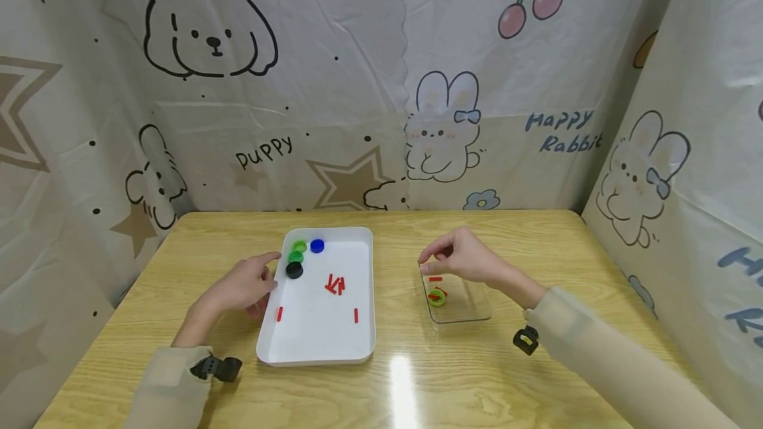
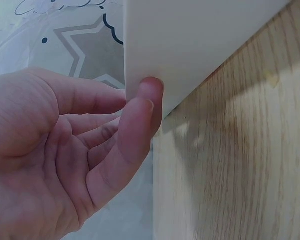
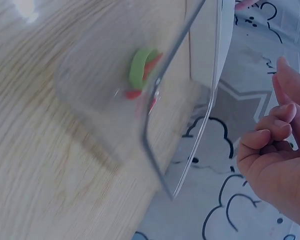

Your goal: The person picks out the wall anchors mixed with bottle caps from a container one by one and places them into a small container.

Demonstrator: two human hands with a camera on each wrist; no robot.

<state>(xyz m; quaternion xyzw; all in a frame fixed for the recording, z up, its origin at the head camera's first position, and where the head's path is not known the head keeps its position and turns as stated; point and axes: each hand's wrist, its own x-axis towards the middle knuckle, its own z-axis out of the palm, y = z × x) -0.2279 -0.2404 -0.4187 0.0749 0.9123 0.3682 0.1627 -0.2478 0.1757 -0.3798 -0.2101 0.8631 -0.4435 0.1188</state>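
My left hand (image 1: pixel 241 286) rests at the left side of a white tray (image 1: pixel 316 343), its fingertips touching the outer wall (image 2: pixel 190 45). Inside the tray lie two green round caps (image 1: pixel 295 257), a blue cap (image 1: pixel 317 245), a black cap (image 1: pixel 295 270) and several small red sticks (image 1: pixel 340 285). Over the far left corner of a clear plastic box (image 1: pixel 467 306) hovers my right hand (image 1: pixel 461 257). Its thumb and index finger are slightly apart, nothing visible between them; the other fingers bend inward (image 3: pixel 270 130). A green ring-shaped cap (image 3: pixel 137 70) and red sticks (image 1: pixel 436 279) lie in the box.
Both containers stand on a wooden table (image 1: pixel 393 336), the tray on the left and the box on the right. A printed curtain (image 1: pixel 357 85) encloses the table at the back and sides. Black wrist cameras (image 1: pixel 526 339) hang at both sleeves.
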